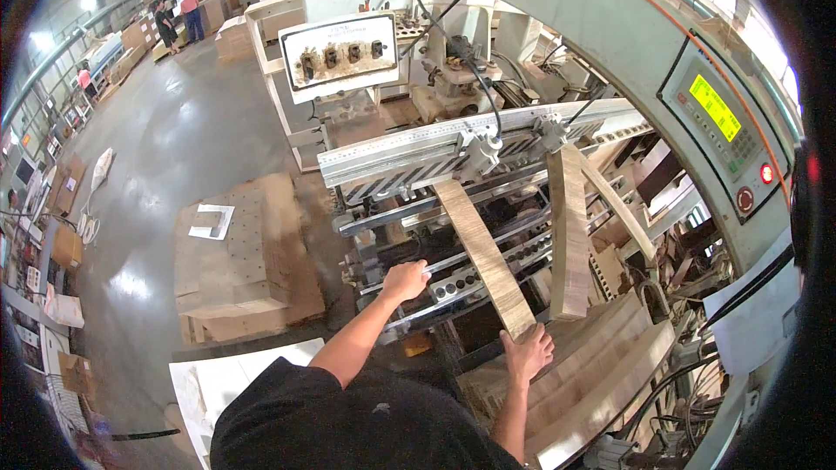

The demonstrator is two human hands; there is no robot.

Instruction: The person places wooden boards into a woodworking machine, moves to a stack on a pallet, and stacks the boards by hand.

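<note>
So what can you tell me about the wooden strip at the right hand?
The wooden strip is long, narrow and straight-looking, light brown with darker grain-like streaks. It lies slantwise over the machine's metal rails, its far end by the long metal fence, its near end touched by the right hand. Whether anything clamps it is unclear.

Two hands: left hand [406, 282] and right hand [527, 351]. Three long wooden pieces [485, 257]: one touching the right hand, two farther right of it. Below that hand, a pile of curved boards [592, 357], too overlapped to count. Ahead of both hands, two metal clamps [485, 153]. Beyond the left hand, four dark switches [330, 58] on one white panel [348, 79]. Far right of the right hand, one lit screen [714, 107] and two round red buttons [766, 174]. Far beyond the left hand, two people [189, 5] standing together.
</note>
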